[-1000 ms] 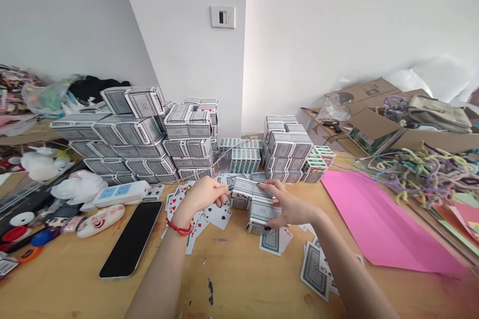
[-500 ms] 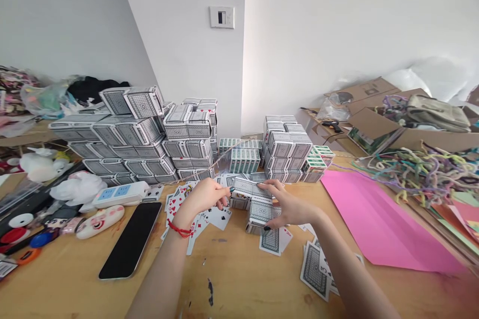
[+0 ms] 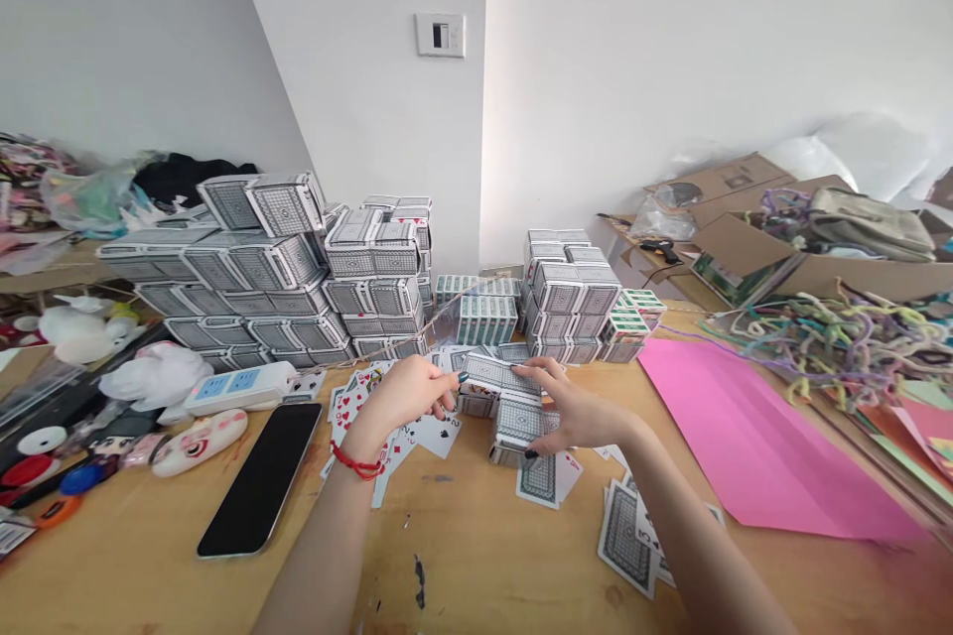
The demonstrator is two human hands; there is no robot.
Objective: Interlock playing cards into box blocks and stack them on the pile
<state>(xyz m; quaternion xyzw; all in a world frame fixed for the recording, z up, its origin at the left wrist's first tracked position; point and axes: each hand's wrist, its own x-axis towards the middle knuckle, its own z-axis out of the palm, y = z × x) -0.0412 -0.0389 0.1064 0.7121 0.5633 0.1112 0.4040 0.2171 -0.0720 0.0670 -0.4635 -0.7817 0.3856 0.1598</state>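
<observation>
Right hand (image 3: 573,409) is spread across playing-card boxes (image 3: 515,420); the curled left hand (image 3: 417,390) is held at their edge, its pinch unclear.

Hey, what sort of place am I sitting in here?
Probably a craft room or workspace: stacked playing-card blocks on a wooden table, with a tangle of fuzzy multicoloured strands and a large pink sheet at the right.

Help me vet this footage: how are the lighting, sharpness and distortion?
Head view: soft light, with the right wall brightest and no strong glare on the smartphone; head view: left hand and right hand look fairly sharp; head view: apparent wide-angle stretch toward the edges, pink paper smearing at its lower right corner.
</observation>
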